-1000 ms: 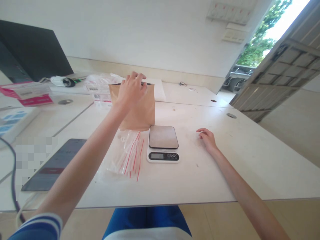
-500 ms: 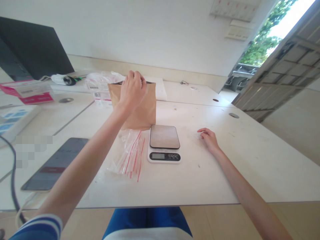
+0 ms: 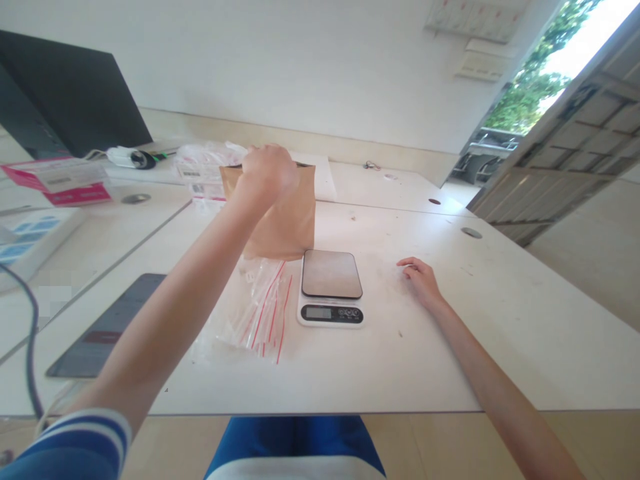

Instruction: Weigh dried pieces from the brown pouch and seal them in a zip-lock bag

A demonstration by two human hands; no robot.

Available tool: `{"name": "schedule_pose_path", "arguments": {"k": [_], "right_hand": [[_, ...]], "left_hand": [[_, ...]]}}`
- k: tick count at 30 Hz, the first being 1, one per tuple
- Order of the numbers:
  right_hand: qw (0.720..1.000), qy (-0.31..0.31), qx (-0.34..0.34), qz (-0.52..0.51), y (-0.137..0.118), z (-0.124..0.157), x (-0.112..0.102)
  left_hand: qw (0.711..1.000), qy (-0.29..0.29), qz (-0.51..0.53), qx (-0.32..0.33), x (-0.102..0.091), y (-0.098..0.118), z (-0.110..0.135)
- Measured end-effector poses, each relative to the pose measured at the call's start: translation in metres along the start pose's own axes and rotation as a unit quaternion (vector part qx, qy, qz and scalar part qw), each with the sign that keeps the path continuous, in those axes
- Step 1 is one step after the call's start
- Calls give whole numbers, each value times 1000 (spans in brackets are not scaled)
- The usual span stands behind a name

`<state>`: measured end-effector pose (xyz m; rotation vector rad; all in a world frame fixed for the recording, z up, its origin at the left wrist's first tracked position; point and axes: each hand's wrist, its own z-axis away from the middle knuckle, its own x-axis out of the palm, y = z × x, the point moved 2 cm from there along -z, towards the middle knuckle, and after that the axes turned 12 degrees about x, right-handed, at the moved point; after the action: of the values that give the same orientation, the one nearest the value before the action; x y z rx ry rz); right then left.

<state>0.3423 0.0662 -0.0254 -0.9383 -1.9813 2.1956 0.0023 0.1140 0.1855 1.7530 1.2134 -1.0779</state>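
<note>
My left hand [image 3: 267, 177] is bunched over the top edge of an upright kraft paper bag [image 3: 285, 223], shut on it, and the fingers hide part of the bag's mouth. Below the bag lies a loose pile of clear plastic zip bags with red lines [image 3: 263, 313], close to its base. Right of that pile is a digital kitchen scale [image 3: 330, 287] with a steel plate, bare on top. My right hand [image 3: 423, 282] rests on the white table [image 3: 450, 373], fingers loosely curled, holding nothing, a short way right of the scale.
Behind the paper bag stands a heap of packaged plastic items [image 3: 200, 177]. A dark tablet [image 3: 107, 327] lies to the left, with a pink and white box [image 3: 57, 183] and a dark monitor [image 3: 55, 93] beyond it. A black cable [image 3: 31, 320] runs along the left side.
My left hand's fingers have closed from spread on the bag's top edge into a bunch over it. The view has shifted slightly, and my right hand has stayed in place.
</note>
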Motion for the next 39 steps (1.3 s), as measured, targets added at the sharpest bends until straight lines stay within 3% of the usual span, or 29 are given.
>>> {"name": "schedule_pose_path", "arguments": {"k": [4, 16, 25, 35, 39], "right_hand": [[1000, -4, -1, 6, -1, 1, -1], [1000, -7, 1, 9, -4, 2, 0], [1000, -7, -1, 9, -2, 1, -1], [1000, -7, -1, 14, -3, 1, -2], [1000, -9, -4, 14, -2, 0, -2]], "left_hand": [[1000, 4, 10, -27, -1, -4, -1], [993, 92, 77, 20, 8, -20, -1], [964, 196, 170, 52, 2, -30, 4], [937, 268, 215, 65, -1, -29, 16], [930, 260, 254, 57, -3, -36, 16]]}}
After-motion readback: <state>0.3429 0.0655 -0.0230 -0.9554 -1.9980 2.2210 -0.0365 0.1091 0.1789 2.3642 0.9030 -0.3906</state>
